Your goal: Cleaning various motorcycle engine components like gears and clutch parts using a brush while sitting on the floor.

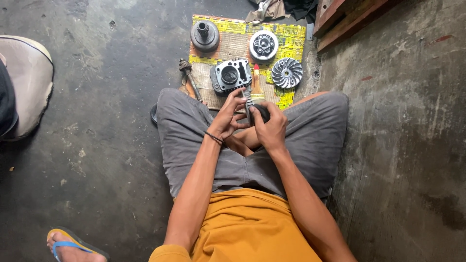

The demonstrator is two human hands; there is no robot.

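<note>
Two hands meeting over the lap, between the raised knees in grey shorts (189, 126). Left hand (229, 116) with fingers curled around a thin metal tool (248, 104), thumb and fingertips pinching its shaft; a dark band (213, 138) at the wrist. Right hand (270, 128) closed around a small dark part (262, 111), most of it hidden in the palm, probably round, though too covered to tell for sure. Tool tip touching the dark part, just at the fingertips of both hands.

Just beyond the hands, on a yellow printed mat (291, 41) on the floor: a grey engine cylinder block (230, 75) nearest the left fingertips, with a paintbrush (256, 80) with a red tip lying just beside it, straight ahead of the right hand. Farther out past the right hand, a finned silver disc (287, 73); beyond that, a round white-and-dark plate (263, 45). Well past the left hand, a grey pulley-like hub (205, 35) at the mat's far corner. A geared shaft (188, 75) lying at the mat's edge, near the left knee.

Far off to the left of the left arm, a pale seat-like shape (26, 73) at the edge of view. Behind the left elbow, another person's foot in a blue-and-yellow sandal (73, 245). Orange shirt (247, 228) below both forearms.
</note>
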